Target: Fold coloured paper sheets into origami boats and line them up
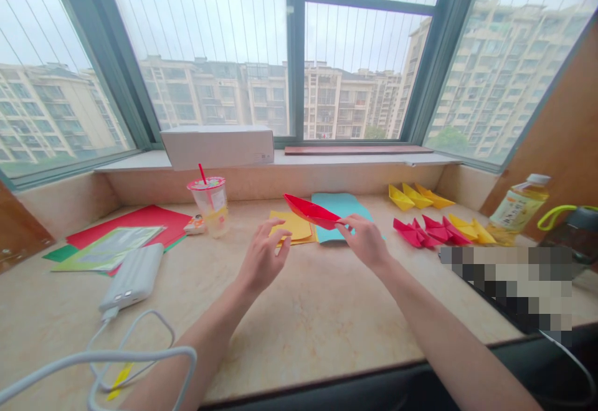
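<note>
A long red folded paper piece [311,210], pointed at its far end, is tilted in the air above the counter. My right hand [367,241] pinches its near right end between thumb and fingers. To the left, my left hand [265,254] is raised with fingers apart and holds nothing, a short way from the red paper. Beneath and behind lie yellow paper sheets [299,229] and light blue paper sheets [343,202]. On the right stand yellow folded paper boats [413,197], magenta folded paper pieces [432,231] and another yellow folded piece [473,229].
A lidded plastic cup [212,205] with a straw stands back left, near red paper [140,218]. A white power bank [133,277] trails a white cable [154,356]. At right are a drink bottle [518,208] and a pixelated object [518,280]. A white box [217,147] sits on the sill.
</note>
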### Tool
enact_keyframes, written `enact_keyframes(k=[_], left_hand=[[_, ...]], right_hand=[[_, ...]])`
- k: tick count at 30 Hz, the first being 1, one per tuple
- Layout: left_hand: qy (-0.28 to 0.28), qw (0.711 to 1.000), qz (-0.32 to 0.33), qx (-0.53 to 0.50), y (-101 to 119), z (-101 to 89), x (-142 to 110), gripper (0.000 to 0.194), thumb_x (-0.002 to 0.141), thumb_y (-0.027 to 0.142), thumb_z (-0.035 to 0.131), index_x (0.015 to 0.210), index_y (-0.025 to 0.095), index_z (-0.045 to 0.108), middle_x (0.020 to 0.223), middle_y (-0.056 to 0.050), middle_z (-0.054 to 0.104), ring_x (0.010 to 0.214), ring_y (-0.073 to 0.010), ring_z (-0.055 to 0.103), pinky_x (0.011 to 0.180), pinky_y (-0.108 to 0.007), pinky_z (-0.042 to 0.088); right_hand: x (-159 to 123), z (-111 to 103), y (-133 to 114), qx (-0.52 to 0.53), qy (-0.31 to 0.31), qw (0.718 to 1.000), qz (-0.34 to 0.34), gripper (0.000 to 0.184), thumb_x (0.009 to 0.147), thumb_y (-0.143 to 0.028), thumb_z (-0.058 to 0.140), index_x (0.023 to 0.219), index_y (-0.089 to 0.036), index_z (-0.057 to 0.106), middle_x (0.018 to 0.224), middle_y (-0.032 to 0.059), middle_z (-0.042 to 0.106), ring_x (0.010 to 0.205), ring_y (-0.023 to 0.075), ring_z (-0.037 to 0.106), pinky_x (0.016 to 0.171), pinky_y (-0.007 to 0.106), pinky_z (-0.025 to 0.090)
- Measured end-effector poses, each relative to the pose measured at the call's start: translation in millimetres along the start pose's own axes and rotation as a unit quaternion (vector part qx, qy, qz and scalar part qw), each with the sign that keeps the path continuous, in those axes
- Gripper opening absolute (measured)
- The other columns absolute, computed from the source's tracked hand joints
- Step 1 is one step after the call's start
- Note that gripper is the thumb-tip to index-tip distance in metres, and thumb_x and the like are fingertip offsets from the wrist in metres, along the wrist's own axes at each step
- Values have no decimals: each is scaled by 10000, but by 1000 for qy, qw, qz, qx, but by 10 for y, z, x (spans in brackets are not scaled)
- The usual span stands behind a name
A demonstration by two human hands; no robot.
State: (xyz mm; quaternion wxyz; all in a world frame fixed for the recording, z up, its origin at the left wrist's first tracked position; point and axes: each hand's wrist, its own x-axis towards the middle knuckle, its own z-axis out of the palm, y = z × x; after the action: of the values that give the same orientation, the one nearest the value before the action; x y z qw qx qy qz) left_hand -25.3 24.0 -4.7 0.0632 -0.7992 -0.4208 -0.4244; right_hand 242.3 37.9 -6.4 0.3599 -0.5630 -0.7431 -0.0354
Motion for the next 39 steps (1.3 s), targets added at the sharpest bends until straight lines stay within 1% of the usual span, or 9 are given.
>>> enact_keyframes(k=[3, 8, 13, 16, 20, 22, 28, 35, 39], left_hand=[[-31, 999, 11, -4, -41, 57, -32, 182, 929, 217, 509, 872, 193, 679, 1156, -97, 637, 1137, -252, 580, 998, -464, 477], [-47, 998, 34, -7, -63, 112, -58, 175, 921, 215, 518, 849, 201, 677, 1119, -90, 669, 1109, -248, 601, 975, -457, 493], [-46, 998, 45, -2, -42, 97, -56, 161, 920, 208, 522, 864, 208, 673, 1116, -85, 676, 1118, -248, 599, 982, -454, 489], [-53, 998, 47, -2, -35, 93, -56, 162, 923, 213, 520, 880, 210, 676, 1116, -83, 678, 1125, -250, 594, 989, -457, 484], [-58, 997, 54, -2, -33, 86, -47, 171, 928, 219, 510, 880, 203, 674, 1107, -89, 680, 1115, -252, 596, 985, -457, 487], [-56, 997, 59, -2, -31, 79, -41, 171, 927, 219, 510, 873, 204, 672, 1100, -88, 682, 1107, -252, 599, 982, -455, 490], [-51, 996, 68, -2, -12, 67, -35, 160, 920, 213, 516, 881, 212, 671, 1095, -83, 685, 1108, -254, 599, 979, -453, 493], [-44, 997, 68, -10, 2, 61, -35, 143, 902, 200, 538, 877, 218, 678, 1078, -75, 694, 1097, -253, 608, 977, -449, 494], [-47, 996, 72, -5, 2, 58, -33, 149, 907, 201, 533, 870, 212, 677, 1075, -80, 694, 1101, -256, 607, 973, -452, 497]], right_hand=[[165, -138, 231, -141, -4, 981, 133, 322, 986, -372, 442, 1103, -257, 720, 1063, 76, 710, 915, 227, 672, 780, 314, 474], [463, -337, 795, -206, -20, 949, 240, 340, 962, -326, 459, 1029, -165, 750, 1015, 162, 718, 970, 287, 671, 797, 349, 474], [604, -346, 1205, -238, -52, 917, 317, 342, 964, -249, 443, 1030, -64, 723, 1016, 242, 705, 983, 322, 673, 790, 382, 493], [662, -275, 1324, -255, -75, 906, 330, 320, 977, -256, 468, 1072, -44, 689, 1073, 249, 679, 1026, 318, 657, 826, 402, 504], [742, -139, 1427, -268, -123, 898, 327, 313, 948, -330, 589, 1187, -127, 602, 1180, 115, 631, 1024, 232, 639, 866, 423, 538], [782, -83, 1476, -273, -141, 895, 324, 338, 941, -336, 603, 1226, -158, 573, 1222, 90, 604, 1027, 222, 632, 865, 433, 546], [873, -29, 1608, -287, -160, 885, 330, 335, 944, -329, 598, 1232, -159, 572, 1229, 97, 601, 1031, 226, 631, 862, 430, 547], [841, -41, 1662, -305, -137, 885, 324, 331, 945, -335, 596, 1227, -165, 573, 1229, 92, 602, 1032, 223, 629, 866, 431, 545], [822, -104, 1614, -301, -123, 895, 306, 289, 983, -298, 503, 1136, -102, 650, 1203, 179, 591, 1041, 257, 626, 869, 403, 514]])
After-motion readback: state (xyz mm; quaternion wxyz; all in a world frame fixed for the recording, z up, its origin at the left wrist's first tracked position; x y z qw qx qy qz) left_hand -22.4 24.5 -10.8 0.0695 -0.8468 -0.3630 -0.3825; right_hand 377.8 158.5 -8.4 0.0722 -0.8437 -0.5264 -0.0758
